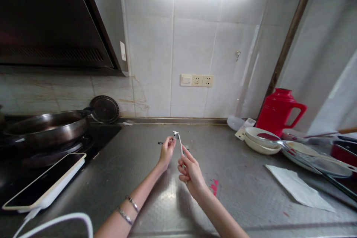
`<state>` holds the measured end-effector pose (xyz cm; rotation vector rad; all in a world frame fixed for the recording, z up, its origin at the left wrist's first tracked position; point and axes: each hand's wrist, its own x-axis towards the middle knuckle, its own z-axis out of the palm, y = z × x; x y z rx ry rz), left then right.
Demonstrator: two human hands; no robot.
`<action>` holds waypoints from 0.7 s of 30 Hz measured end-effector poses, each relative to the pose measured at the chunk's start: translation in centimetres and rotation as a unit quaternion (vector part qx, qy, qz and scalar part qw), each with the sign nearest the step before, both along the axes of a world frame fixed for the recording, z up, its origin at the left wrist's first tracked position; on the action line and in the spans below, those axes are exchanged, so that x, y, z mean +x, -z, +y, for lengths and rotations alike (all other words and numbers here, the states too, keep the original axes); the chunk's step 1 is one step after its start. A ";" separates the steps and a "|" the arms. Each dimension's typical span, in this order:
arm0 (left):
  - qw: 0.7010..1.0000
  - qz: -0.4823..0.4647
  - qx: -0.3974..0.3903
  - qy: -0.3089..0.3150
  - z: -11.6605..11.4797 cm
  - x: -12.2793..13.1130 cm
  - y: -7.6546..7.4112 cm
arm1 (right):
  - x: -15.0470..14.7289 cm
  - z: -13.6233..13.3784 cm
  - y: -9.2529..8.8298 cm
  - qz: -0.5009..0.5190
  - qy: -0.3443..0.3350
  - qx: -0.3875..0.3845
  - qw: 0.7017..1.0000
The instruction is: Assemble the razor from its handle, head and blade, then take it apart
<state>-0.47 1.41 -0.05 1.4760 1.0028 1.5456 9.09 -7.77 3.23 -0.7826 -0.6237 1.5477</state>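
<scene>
My left hand (166, 152) is above the middle of the steel counter, its fingertips pinched on a small white-and-dark piece (175, 134) too small to name. Beside it, my right hand (191, 173) is closed round a thin white stick (180, 142). The stick points up and slightly left, and its top end is close to the small piece; whether the two touch I cannot tell. A small dark strip (160, 143) lies on the counter just left of my left fingertips.
A pan (52, 128) sits on the stove at left, with a phone (47, 182) in front. On the right are a red thermos jug (276, 113), stacked bowls (260, 148), plates and a white paper napkin (298, 187). A wall socket panel (197, 80) is straight ahead.
</scene>
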 end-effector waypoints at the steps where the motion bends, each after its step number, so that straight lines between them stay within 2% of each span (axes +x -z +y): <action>1: 1.000 0.003 0.003 0.002 0.0 0.0 0.0 | -0.1 0.0 0.0 0.004 0.006 0.002 1.000; 4: 1.000 0.012 0.012 0.015 -0.2 0.2 -0.1 | -0.2 0.3 -0.3 0.018 0.034 0.012 0.999; 11: 0.999 0.000 0.025 0.025 -0.6 0.5 -0.3 | -1.1 -0.9 0.0 0.031 0.037 0.016 0.999; 15: 0.999 -0.010 0.016 0.028 -0.6 0.7 -0.2 | -0.9 -0.7 -0.5 0.034 0.057 0.022 0.998; 21: 0.999 -0.025 0.017 0.020 -0.5 0.5 -0.2 | -1.8 -1.5 0.1 0.030 0.035 0.013 0.999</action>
